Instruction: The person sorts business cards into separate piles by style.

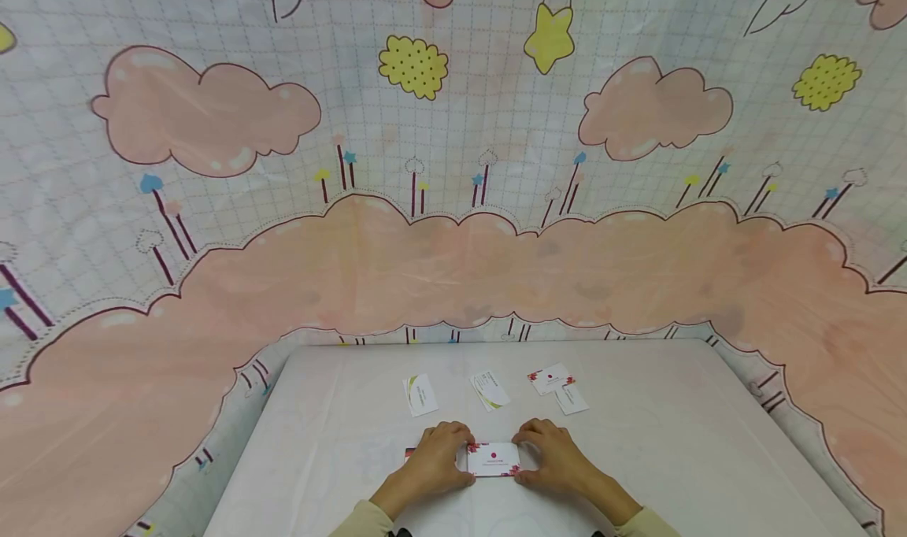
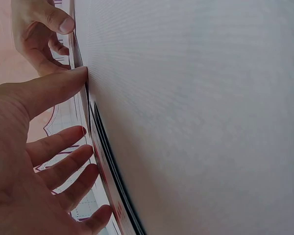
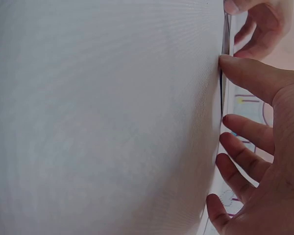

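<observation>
Fingers of both hands grasping: left hand (image 1: 434, 460) has thumb and index at the near and far left corners of a white card with red floral corners (image 1: 494, 460); right hand (image 1: 557, 458) same grip on the 2 right corners. Other fingers of each hand loosely spread, see wrist views. Card is between the 2 hands, printed face up, long side running left-right, near the front of the white table (image 1: 708, 458). Can't tell if it's 1 card or several squared together, or if it touches the tabletop.

Dark-and-red item (image 1: 410, 453) just left of the card, mostly hidden by left hand; left wrist view shows dark edges and red print by the fingers.

Farther back, 3 groups of cards. Left group (image 1: 423, 396): white with green, overlapping, tilted. Middle group (image 1: 490, 390): white and green, overlapping, tilted. Right group: 1 red-cornered card (image 1: 549, 379) and 1 plain-looking white card (image 1: 572, 399), meeting at a corner. Small print unreadable.

Beige sleeves (image 1: 363, 519) on both arms. Backdrop (image 1: 453, 273) behind: pink clouds, yellow star, grid.
</observation>
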{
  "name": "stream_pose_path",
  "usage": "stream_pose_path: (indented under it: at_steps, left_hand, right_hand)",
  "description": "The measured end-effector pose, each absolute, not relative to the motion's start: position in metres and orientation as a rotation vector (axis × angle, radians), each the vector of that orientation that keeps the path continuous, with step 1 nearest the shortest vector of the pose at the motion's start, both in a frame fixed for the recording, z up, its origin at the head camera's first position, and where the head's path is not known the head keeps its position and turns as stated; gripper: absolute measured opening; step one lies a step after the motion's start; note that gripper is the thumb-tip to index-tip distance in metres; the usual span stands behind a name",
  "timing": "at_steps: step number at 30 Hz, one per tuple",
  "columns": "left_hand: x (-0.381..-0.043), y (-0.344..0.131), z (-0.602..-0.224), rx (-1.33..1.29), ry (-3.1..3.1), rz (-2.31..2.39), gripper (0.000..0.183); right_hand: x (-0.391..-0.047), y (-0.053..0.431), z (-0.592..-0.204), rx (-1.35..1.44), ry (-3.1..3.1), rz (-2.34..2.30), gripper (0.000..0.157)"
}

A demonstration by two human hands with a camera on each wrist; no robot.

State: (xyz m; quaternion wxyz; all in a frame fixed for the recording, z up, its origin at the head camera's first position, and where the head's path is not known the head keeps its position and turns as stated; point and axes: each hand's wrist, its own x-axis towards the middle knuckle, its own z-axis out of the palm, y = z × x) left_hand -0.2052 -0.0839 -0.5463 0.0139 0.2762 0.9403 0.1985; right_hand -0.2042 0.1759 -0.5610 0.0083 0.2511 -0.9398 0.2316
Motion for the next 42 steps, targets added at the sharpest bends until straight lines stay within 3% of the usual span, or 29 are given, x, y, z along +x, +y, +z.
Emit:
stream_pose_path:
  at_steps: [14,27,42]
  left_hand:
    - [-0.203,-0.085,-0.546,0.826,2.898,0.636,0.056]
    - [-0.204,-0.086,-0.525,0.817,2.971,0.889,0.045]
    - [-0.215,-0.053,-0.509,0.720,2.984,1.178,0.043]
  right_hand:
    - [-0.203,0.177,-0.557,0.737,-2.979,0.736,0.048]
    - [-0.202,0.196,-0.531,0.594,-2.866,0.917,0.043]
    - [-0.217,0.215,-0.500,0.435,-2.733,0.972,0.040]
